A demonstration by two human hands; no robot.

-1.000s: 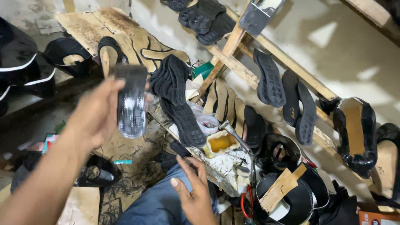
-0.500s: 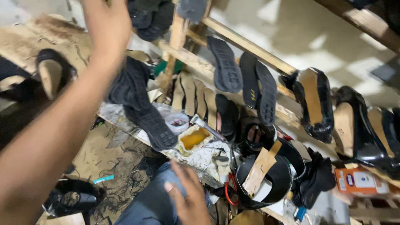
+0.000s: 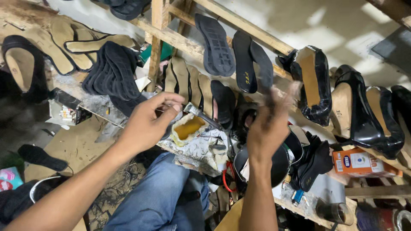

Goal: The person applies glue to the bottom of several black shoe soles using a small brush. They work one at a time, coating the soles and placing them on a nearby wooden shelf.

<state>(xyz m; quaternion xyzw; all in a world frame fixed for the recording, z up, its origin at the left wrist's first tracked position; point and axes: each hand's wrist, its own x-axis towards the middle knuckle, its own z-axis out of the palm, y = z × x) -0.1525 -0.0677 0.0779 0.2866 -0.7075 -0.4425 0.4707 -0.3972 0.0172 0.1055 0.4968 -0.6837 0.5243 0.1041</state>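
- Fingers [image 3: 169, 102] of the left hand [image 3: 147, 124] are pinched together just beside the handle of a brush [image 3: 201, 114]; whether the handle is actually gripped cannot be told.
- Fingers [image 3: 282, 100] of the right hand [image 3: 267, 132] are raised and blurred by motion; they appear loosely spread, with nothing held.
- The brush is seen lying tilted across the rim of a glue tub [image 3: 188, 128], which is filled with yellow glue and rests on stained paper above a knee in blue jeans [image 3: 158, 196].
- A stack of black soles [image 3: 113, 70] lies to the left of the left hand; tan insoles [image 3: 188, 83] stand upright behind the tub.
- Two black soles [image 3: 216, 45] are leaned on a wooden rack [image 3: 171, 36]; black high-heeled shoes [image 3: 364, 115] are lined up on the right.
- Compared with the earlier views, the left arm has been lowered from overhead to the tub, the black sole once held in it is gone, and the right hand has been lifted from the lap.
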